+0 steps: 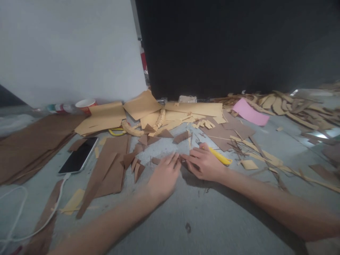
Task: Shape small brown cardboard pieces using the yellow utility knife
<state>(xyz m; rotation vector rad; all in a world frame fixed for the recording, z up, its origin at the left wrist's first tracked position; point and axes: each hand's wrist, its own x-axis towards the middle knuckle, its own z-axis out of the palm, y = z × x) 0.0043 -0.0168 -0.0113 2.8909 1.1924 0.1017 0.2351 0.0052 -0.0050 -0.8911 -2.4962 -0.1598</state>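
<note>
My left hand point(165, 179) lies low over the grey tabletop, its fingers extended and close together. Its fingertips reach a small strip of brown cardboard point(183, 158). On the other side, my right hand point(204, 164) has its thumb and fingers closed on that strip, which they mostly cover. A yellow utility knife point(221, 156) shows behind my right hand, partly hidden by it; it seems to rest on the table. Cut brown cardboard triangles point(138, 170) lie scattered left of and beyond my left hand.
A phone point(79, 156) with a white cable lies left, beside brown cardboard sheets point(113, 166). Behind stand a paper cup point(86, 105), tan cardboard point(107, 118) and a curved segmented cardboard piece point(132, 129). Right are pink paper point(250, 112), thin offcuts and piled curved strips point(294, 109).
</note>
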